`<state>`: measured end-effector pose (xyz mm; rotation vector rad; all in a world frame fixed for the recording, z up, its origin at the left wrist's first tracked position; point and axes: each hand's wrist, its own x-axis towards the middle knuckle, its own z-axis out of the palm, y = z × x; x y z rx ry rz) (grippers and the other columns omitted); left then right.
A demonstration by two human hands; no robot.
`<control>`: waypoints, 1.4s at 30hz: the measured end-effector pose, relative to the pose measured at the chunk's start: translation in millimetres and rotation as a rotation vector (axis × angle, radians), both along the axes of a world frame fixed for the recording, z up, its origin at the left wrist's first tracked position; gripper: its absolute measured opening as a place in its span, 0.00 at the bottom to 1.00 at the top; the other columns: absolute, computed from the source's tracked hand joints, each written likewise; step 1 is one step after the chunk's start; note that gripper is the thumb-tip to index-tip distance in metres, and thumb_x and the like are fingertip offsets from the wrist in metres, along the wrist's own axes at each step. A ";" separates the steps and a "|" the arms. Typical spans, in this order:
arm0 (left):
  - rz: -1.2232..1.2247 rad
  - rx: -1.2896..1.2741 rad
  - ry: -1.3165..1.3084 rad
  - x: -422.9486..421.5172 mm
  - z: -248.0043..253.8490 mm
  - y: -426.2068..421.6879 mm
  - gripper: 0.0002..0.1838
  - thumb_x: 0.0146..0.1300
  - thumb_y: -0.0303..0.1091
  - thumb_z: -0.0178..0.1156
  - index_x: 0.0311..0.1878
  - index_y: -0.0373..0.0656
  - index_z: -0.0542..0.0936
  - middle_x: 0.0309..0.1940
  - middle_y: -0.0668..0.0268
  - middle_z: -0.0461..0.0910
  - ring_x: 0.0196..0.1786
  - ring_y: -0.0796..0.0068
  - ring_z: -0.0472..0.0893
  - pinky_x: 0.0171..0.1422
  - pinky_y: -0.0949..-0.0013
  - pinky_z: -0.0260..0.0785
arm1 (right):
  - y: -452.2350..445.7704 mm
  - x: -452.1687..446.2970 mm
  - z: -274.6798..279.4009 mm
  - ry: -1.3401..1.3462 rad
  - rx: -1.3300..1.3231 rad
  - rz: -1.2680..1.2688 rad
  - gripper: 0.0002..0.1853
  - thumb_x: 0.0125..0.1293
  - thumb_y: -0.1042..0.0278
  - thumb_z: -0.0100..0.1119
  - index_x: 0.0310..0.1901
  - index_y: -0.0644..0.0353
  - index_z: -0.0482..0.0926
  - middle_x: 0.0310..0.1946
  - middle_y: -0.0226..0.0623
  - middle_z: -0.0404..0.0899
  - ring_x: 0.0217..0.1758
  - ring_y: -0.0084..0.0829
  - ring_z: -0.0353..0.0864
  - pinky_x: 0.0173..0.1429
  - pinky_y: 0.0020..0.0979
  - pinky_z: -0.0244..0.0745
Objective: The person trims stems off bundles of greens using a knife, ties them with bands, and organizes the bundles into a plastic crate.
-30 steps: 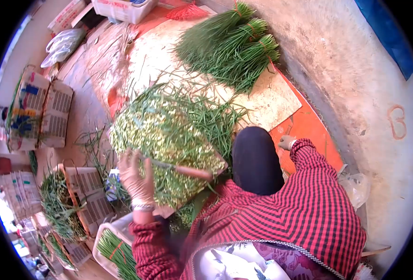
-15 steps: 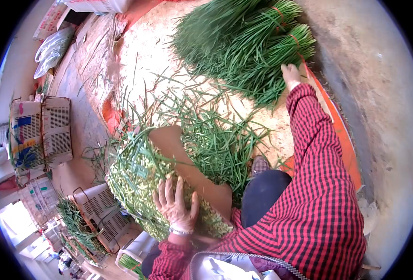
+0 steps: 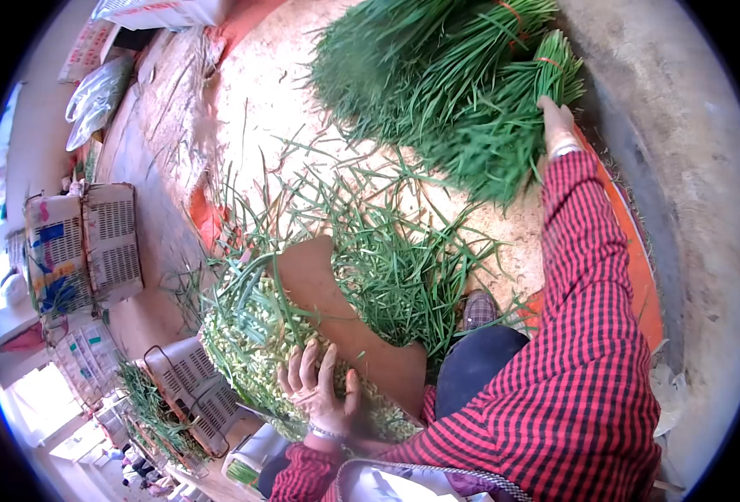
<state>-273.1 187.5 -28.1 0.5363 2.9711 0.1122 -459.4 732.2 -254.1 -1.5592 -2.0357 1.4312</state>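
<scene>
My left hand [image 3: 320,391] lies with its fingers spread on a heap of pale cut stalk pieces and green leaves [image 3: 249,335]. A brown cardboard flap [image 3: 328,293] stands along the heap's right side. At the upper right, my right hand [image 3: 557,125] is closed at the side of a bundle of green chives [image 3: 504,125]; some fingers are hidden. A red band [image 3: 547,62] circles this bundle near its cut ends. Another banded chive bundle [image 3: 462,50] lies against it.
Loose green leaves [image 3: 403,276] are scattered between the heap and bundles. My shoe [image 3: 480,310] and knee [image 3: 479,368] are beside them. Plastic crates [image 3: 110,238] stand at the left, with a leaf-filled crate [image 3: 190,389] below. A grey wall [image 3: 680,167] runs along the right.
My right hand has moved up and right, and the chive bundle beside it has shifted the same way. My left hand stays on the heap; the whole view has shifted slightly.
</scene>
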 end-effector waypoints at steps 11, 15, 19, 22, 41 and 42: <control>-0.003 0.443 0.049 -2.7 -2.1 -22.1 0.32 0.62 0.50 0.59 0.66 0.43 0.70 0.61 0.60 0.73 0.67 0.56 0.67 0.76 0.50 0.44 | -128.0 160.6 254.3 0.519 0.133 0.739 0.25 0.54 0.74 0.55 0.56 0.71 0.72 0.46 0.38 0.80 0.48 0.27 0.77 0.56 0.28 0.70; 0.325 1.274 -0.145 4.6 41.0 -27.1 0.27 0.72 0.48 0.52 0.66 0.41 0.69 0.59 0.59 0.76 0.63 0.61 0.72 0.72 0.59 0.57 | -213.7 210.0 345.6 0.583 -0.120 0.999 0.29 0.51 0.77 0.57 0.59 0.71 0.69 0.46 0.37 0.80 0.50 0.25 0.77 0.59 0.26 0.70; 0.233 2.002 -0.174 40.1 113.1 -56.1 0.33 0.69 0.54 0.54 0.69 0.41 0.64 0.64 0.59 0.70 0.65 0.63 0.71 0.72 0.57 0.60 | -325.5 259.2 386.8 0.769 -0.041 1.484 0.30 0.53 0.75 0.58 0.61 0.70 0.67 0.45 0.41 0.79 0.47 0.28 0.80 0.56 0.26 0.73; 0.313 2.284 -0.112 83.8 175.4 -102.8 0.34 0.66 0.53 0.57 0.68 0.41 0.66 0.64 0.59 0.71 0.63 0.62 0.72 0.69 0.55 0.64 | -398.1 292.2 407.8 0.957 0.135 1.768 0.29 0.57 0.68 0.67 0.60 0.67 0.70 0.41 0.44 0.81 0.41 0.26 0.81 0.50 0.24 0.76; 0.243 0.265 0.477 179.5 140.3 -211.0 0.37 0.40 0.42 0.77 0.55 0.44 0.74 0.41 0.60 0.77 0.44 0.63 0.79 0.51 0.62 0.74 | -520.4 315.7 229.4 0.104 -0.401 1.373 0.17 0.62 0.65 0.60 0.50 0.59 0.70 0.33 0.37 0.77 0.24 0.24 0.76 0.25 0.29 0.74; 0.281 0.212 0.380 170.1 120.0 -197.7 0.38 0.38 0.47 0.76 0.55 0.45 0.73 0.40 0.58 0.75 0.43 0.59 0.77 0.48 0.58 0.72 | -508.4 319.3 231.5 0.164 -0.343 1.330 0.17 0.62 0.64 0.60 0.50 0.60 0.71 0.35 0.40 0.78 0.26 0.26 0.78 0.27 0.30 0.75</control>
